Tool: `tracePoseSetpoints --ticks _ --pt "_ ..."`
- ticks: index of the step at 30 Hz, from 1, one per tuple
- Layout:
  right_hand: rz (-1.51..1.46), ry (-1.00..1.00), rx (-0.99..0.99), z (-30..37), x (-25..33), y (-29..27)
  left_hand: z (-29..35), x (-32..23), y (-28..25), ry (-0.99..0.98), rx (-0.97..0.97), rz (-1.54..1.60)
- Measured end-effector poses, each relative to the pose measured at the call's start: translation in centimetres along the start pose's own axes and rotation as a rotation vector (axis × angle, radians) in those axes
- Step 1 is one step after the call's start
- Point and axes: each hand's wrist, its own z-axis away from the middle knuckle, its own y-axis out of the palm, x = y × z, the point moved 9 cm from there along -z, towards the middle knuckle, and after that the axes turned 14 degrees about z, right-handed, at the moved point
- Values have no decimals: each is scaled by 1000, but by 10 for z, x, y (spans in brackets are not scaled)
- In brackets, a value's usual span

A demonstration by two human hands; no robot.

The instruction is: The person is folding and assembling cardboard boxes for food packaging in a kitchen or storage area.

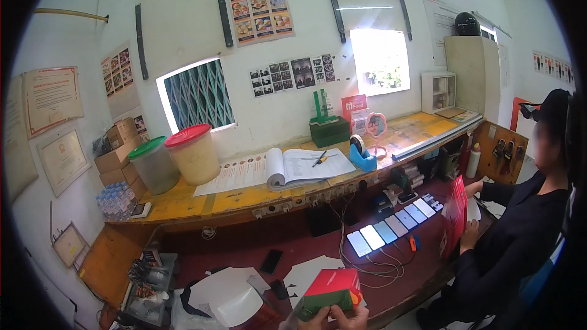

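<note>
Low in the head view, both my hands grip a small red and green cardboard box (pixel 333 282) over the dark red desk. My left hand (pixel 313 320) closes on the near left part of its green side. Beside it my right hand (pixel 352 319) is closed on the near right edge, with the thumbs close together. Part of each hand is cut off by the lower picture edge. Just behind the box lies a white sheet of paper (pixel 304 270) with small dark scraps on it. To its left a black phone (pixel 272 261) rests on the desk.
A row of lit phones (pixel 385 232) with white cables (pixel 391 267) lies right of centre. At the right a person (pixel 520 226) holds a red board (pixel 454 217). Lidded tubs (pixel 194 157) and an open notebook (pixel 312 167) stand on the yellow shelf (pixel 244 198).
</note>
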Motion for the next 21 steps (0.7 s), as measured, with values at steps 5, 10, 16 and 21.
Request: tracePoseSetpoints --ticks 5,10,16,21 --pt "-185 85 76 -23 -72 -8 -35 -12 -16 536 292 -85" --pt "-21 93 82 -32 -63 -19 -41 -16 -27 -42 144 331" --pt "308 -304 -196 -17 -32 -16 -29 -6 -16 91 149 38" --pt "510 -587 -252 0 45 -4 -23 -1 2 38 145 60"
